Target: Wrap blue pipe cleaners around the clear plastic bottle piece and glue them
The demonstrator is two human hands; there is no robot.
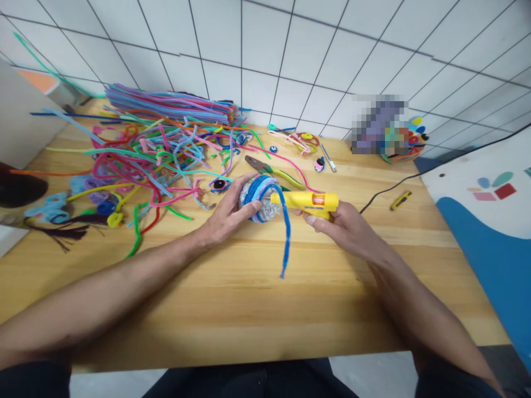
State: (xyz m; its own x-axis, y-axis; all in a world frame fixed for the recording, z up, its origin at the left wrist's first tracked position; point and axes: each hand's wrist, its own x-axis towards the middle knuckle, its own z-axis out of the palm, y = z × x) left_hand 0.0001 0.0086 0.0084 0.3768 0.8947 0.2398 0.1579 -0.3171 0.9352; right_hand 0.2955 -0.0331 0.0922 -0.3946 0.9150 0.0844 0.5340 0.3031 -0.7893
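Gluing looks like the step in hand, judging by the head view. Left hand (226, 214) is closed around the blue-and-grey wrapped piece (254, 189), thumb on its near face; piece sits mid-frame, just above centre, held over the wooden table (199, 315). Right hand (348, 225) is wrapped round the grip of the yellow glue gun (329, 201), just right of centre. Can't tell if the trigger is pressed.

Nozzle points left at the piece's open-looking face, near the upper rim. Loose blue strand (287, 240) hangs off the piece past the nozzle, tail toward lower centre. Can't tell whether tip and strand touch; no glue bead visible.

Tips, my judgement:
- Put a short, thin bead right where the strand will seat, not on the fuzz beside it. Too much would mat the pile.
- Swing the strand clear of the tip first; it could snag or pick up glue strings.
- Left thumb is close to the hot end. Shift it down the face, or turn the piece instead of reaching over.
- Lay the strand snug to the last coil, press briefly, then next short section.
- Give the black cord (386, 190) at right slack.
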